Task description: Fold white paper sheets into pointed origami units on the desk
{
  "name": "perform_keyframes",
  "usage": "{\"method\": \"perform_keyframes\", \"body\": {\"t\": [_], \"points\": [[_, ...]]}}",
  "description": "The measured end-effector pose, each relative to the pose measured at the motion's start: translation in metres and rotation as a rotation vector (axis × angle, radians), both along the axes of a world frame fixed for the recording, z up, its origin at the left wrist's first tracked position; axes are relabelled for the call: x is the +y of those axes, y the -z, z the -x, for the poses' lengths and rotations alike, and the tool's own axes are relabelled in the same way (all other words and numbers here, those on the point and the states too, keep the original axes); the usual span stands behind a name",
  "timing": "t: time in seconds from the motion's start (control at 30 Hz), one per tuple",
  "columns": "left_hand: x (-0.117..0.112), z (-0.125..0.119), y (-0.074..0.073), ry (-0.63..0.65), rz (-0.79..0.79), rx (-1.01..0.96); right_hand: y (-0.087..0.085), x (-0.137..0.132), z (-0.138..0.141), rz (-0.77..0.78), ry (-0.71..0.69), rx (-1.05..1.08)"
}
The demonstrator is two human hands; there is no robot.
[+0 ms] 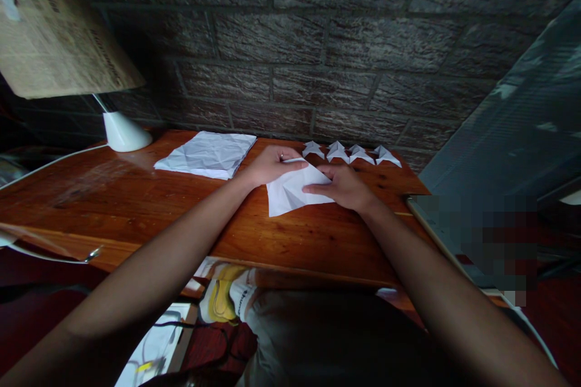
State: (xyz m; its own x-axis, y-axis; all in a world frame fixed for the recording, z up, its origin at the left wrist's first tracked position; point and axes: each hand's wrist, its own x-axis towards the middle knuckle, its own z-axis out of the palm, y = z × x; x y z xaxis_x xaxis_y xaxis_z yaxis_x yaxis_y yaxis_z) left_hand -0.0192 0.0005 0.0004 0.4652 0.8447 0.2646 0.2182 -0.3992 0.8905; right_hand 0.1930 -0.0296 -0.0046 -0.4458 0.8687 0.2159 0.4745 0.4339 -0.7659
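Pressing down on a white sheet of paper [290,193], both hands lie flat on the wooden tabletop [136,205]. The left hand [272,164] covers the sheet's upper left corner, fingers stretched out toward the right and held close together, gripping nothing. The right hand [347,186] rests on the sheet's right side, fingers extended leftward across the paper, palm down, also closed on nothing. The sheet shows creases and seems partly folded, though the dim light makes the exact folds hard to read. It sits near the middle of the tabletop, slightly toward the far edge.

Just beyond the hands, a row of four small folded paper shapes [354,153] stands along the far edge, close to the brick wall [318,42]. To the left of the left hand lies a crumpled stack of white paper [206,154], apart from the sheet. Further left, a white lamp base [124,132] stands on the tabletop under a tan shade [54,36].
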Motion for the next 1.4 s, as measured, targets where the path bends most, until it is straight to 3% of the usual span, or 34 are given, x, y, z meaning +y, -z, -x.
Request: {"method": "perform_keyframes", "body": {"t": [0.33, 0.57, 0.8, 1.17, 1.4], "points": [[0.0, 0.0, 0.001, 0.0, 0.113, -0.062, -0.001, -0.002, 0.001, 0.027, -0.013, -0.005], [-0.001, 0.0, -0.001, 0.001, 0.123, -0.068, -0.002, -0.005, 0.0, 0.197, -0.041, 0.024], [0.0, 0.0, 0.001, -0.001, 0.087, -0.052, -0.005, -0.006, 0.0, 0.244, -0.024, 0.027], [-0.001, 0.001, -0.002, -0.009, -0.035, 0.03, -0.002, -0.005, 0.0, 0.167, -0.034, -0.034], [-0.005, 0.003, -0.006, 0.021, 0.011, -0.025, -0.014, -0.011, -0.003, 0.401, -0.148, 0.17]]}}
